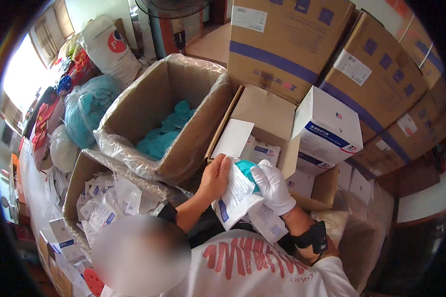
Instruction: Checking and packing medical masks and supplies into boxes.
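Several sealed brown cartons (277,54) with blue bands, stacked along the room's far right. I get a dark fan (171,6) at the top, a stuffed white sack (106,49) far left, a see-through bag (91,106) of teal pieces near it. Work area is boxes: big plastic-lined bin (121,111), teal masks (168,128) heaped on its bottom; second lined bin (84,171) by its near edge, piled with printed packets (104,208). Open carton (262,111) sits right of the big bin, packets inside; white box (327,121) with blue band at its right edge.

Thing in hand: printed white pouch (233,198), flat, slanted, text panel up, blue patch near its lower end, teal face mask (248,173) showing at its upper right; can't tell from here how far in it sits. Both are just off the open carton's near left corner, before the torso. Left hand (214,175), bare, closed on the pouch's upper left edge. Right hand (274,188), white-gloved, fingers pinching the mask. Another packet (267,222) just under the right hand; I can't tell its support.
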Motion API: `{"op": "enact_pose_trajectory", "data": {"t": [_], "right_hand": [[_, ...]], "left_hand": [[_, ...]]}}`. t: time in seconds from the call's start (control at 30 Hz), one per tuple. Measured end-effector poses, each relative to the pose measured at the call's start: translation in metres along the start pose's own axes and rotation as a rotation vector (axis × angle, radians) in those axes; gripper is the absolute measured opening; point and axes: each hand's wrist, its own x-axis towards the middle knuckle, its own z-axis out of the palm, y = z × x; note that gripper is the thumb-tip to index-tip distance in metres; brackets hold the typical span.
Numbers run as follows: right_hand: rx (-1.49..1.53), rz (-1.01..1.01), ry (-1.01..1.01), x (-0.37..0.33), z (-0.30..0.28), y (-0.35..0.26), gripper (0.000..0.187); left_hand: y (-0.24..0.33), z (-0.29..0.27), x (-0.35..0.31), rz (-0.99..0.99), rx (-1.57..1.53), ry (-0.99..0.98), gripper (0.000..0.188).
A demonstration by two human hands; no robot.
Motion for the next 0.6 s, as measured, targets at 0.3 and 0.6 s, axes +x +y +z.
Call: {"op": "enact_pose_trajectory", "data": {"t": [0.3,0.6], "right_hand": [[0.049,-0.069,0.101,0.006,0.002,-0.003,0.027],[0.273,0.112,0.156,0.009,0.001,-0.012,0.026]], "left_hand": [[-0.001,-0.003,-0.001,-0.08,-0.201,-0.056,0.025],[0.0,-0.019,0.003,-0.092,-0.401,-0.177,0.028]]}}
